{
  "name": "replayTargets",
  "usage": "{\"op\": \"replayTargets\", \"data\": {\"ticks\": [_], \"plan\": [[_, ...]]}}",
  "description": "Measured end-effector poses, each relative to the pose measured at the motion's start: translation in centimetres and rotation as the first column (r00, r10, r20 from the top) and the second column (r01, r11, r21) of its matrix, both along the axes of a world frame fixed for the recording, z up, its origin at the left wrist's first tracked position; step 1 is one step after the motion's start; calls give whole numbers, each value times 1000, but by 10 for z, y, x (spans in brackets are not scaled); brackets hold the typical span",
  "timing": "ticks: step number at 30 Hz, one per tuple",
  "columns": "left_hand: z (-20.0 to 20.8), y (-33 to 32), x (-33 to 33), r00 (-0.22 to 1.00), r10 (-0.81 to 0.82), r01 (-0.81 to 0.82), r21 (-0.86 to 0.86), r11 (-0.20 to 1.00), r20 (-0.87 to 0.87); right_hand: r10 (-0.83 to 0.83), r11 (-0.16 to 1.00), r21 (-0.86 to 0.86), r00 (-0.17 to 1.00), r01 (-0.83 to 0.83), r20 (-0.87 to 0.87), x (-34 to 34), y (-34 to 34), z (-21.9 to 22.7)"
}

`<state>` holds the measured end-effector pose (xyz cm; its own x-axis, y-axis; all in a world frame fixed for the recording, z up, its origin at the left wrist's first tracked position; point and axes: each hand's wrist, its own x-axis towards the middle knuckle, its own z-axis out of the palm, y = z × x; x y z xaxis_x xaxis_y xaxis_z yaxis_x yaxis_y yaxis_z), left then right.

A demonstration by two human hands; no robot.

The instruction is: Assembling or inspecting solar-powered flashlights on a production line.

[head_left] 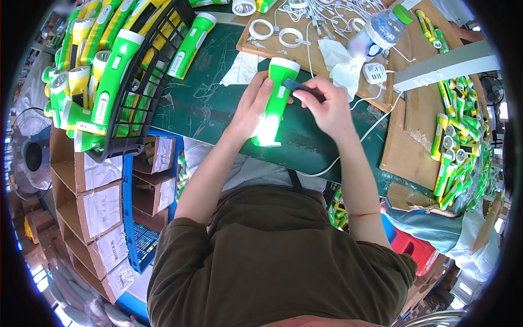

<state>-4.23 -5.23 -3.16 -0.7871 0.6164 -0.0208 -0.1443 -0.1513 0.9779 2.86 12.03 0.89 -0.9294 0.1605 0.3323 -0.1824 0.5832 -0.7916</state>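
Wrapping left hand (251,106) round glowing green flashlight (276,103), right of black plastic crate (121,146), apparently to steady it; pinching dark strip (295,86) in right hand (329,106) over flashlight's edge, likely for control.

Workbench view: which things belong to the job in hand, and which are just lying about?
Job, apparently:
glowing flashlight, in left hand
small dark piece, in right hand
crated flashlights

Lying about, apparently:
bottle
torn paper
white adapter
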Motion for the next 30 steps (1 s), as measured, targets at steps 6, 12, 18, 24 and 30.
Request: {"op": "replayTargets", "data": {"ticks": [6, 12, 18, 24, 30], "plan": [[10, -3, 4, 993, -99, 96, 37, 995, 61, 231, 959, -217, 945, -181, 232, 3, 24, 13], [11, 2, 5, 994, -81, 85, -48, 995, 72, 105, 982, 130, 967, -137, 233, 5, 28, 12], [12, 4, 6, 997, -79, 78, -119, 990, -7, 97, 994, 21, 964, -105, 249, 9, 27, 18], [4, -1, -4, 981, -191, 194, -123, 973, 37, 317, 922, -316, 907, -225, 277, 4, 40, 11], [0, 3, -3, 992, -71, 52, -175, 983, -108, 399, 907, 50, 890, -419, 220, 22, 10, 20]]}}
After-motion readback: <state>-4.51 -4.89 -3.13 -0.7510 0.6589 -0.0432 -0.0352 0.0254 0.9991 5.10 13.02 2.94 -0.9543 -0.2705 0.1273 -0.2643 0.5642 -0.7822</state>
